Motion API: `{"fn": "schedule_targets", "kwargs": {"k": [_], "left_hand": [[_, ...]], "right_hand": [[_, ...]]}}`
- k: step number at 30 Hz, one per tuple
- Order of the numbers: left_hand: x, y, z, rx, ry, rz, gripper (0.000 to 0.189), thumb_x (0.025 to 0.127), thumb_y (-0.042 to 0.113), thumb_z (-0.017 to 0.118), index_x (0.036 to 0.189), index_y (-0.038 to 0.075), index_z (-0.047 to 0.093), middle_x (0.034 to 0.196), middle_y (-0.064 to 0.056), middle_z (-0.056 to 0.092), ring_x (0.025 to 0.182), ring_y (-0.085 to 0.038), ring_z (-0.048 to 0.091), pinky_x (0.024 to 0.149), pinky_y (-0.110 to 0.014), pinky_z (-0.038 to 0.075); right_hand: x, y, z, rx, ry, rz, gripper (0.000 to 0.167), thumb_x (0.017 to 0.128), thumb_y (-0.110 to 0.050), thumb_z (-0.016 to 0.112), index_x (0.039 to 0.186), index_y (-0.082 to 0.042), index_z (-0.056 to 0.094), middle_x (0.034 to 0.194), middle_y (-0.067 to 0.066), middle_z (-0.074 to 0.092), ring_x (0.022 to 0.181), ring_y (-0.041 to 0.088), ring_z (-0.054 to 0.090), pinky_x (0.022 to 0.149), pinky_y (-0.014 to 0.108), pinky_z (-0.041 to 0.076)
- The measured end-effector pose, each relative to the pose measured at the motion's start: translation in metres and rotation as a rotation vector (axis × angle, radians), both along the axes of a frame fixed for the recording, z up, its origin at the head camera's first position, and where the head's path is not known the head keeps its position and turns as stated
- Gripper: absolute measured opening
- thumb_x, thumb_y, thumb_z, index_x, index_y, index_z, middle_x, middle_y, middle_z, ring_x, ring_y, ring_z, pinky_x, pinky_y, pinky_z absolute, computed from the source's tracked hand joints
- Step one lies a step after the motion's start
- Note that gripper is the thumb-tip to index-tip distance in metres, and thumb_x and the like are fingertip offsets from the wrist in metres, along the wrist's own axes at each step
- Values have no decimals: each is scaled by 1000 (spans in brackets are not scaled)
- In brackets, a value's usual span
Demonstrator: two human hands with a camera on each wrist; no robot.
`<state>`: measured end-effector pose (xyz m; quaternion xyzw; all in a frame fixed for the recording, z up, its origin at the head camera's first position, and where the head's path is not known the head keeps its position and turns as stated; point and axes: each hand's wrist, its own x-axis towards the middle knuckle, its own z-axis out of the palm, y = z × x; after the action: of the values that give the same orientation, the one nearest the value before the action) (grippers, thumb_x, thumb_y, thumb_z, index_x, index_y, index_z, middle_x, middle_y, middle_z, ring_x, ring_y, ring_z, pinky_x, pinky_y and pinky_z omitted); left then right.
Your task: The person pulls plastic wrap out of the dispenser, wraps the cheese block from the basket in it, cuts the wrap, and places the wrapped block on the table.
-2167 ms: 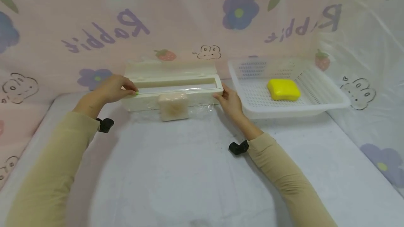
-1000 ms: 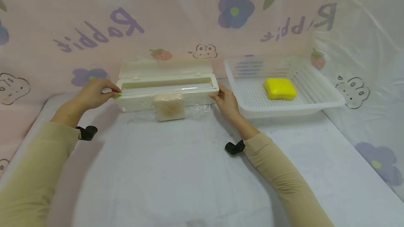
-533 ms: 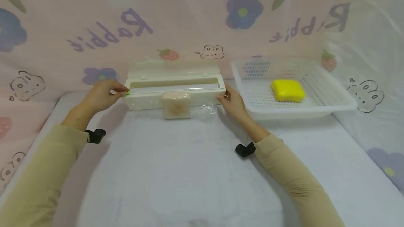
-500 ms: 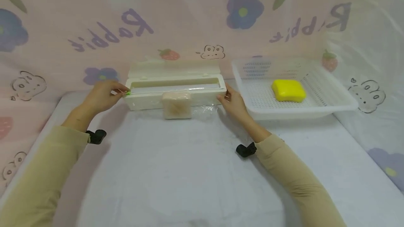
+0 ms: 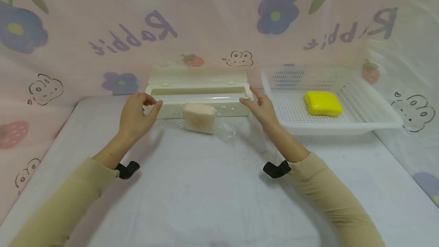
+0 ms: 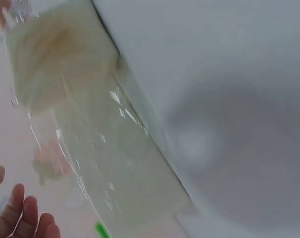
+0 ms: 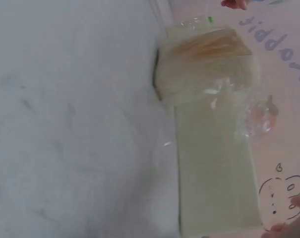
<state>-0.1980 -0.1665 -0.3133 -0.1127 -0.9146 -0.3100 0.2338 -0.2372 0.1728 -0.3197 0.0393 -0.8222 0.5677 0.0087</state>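
Rabbit-print backdrop (image 5: 212,18), white table (image 5: 219,186). Pale block (image 5: 199,120), clear film (image 5: 227,129) already drawn over it, before the open-lidded dispenser (image 5: 240,110). Left hand (image 5: 135,116), right hand (image 5: 266,110) at its ends, fingers parted, nothing visibly held. Whether severing remains, cannot tell.

Pink flower-printed sheeting (image 5: 212,18) hangs behind a white table (image 5: 219,201).

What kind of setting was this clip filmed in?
Likely a tabletop filming booth: a printed curtain closes off the back and sides of a white table bearing a box.
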Motion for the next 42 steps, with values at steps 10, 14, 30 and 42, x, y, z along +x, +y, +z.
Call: {"fn": "schedule_targets", "kwargs": {"k": [10,14,30,42], "left_hand": [[22,35,-14,-53,-283,-45,22,93,23,59,84,4,66,88,-12,66,82,-27,59,67,-36,45],[22,38,-20,-5,-337,-23,21,92,22,59,87,4,66,88,-12,67,77,-24,60,64,-31,44],[18,77,-38,633,-807,86,58,94,15,50,141,-6,23,131,-27,55,114,-32,60,104,-39,41],[21,88,-41,1002,-694,143,54,89,4,49,138,-6,29,124,-19,48,106,-22,51,96,-28,41]], "right_hand": [[1,-40,9,301,223,184,62,81,-44,73,132,-12,56,143,6,46,135,25,38,112,47,31],[-9,-54,12,386,230,256,66,81,-46,72,135,-13,54,144,6,46,137,25,37,112,46,30],[-24,-91,16,578,259,364,51,79,-42,76,112,-5,68,111,9,68,100,23,60,87,34,49],[-14,-91,11,516,174,351,43,78,-41,76,101,-6,68,97,7,68,91,19,62,78,31,50]]}}
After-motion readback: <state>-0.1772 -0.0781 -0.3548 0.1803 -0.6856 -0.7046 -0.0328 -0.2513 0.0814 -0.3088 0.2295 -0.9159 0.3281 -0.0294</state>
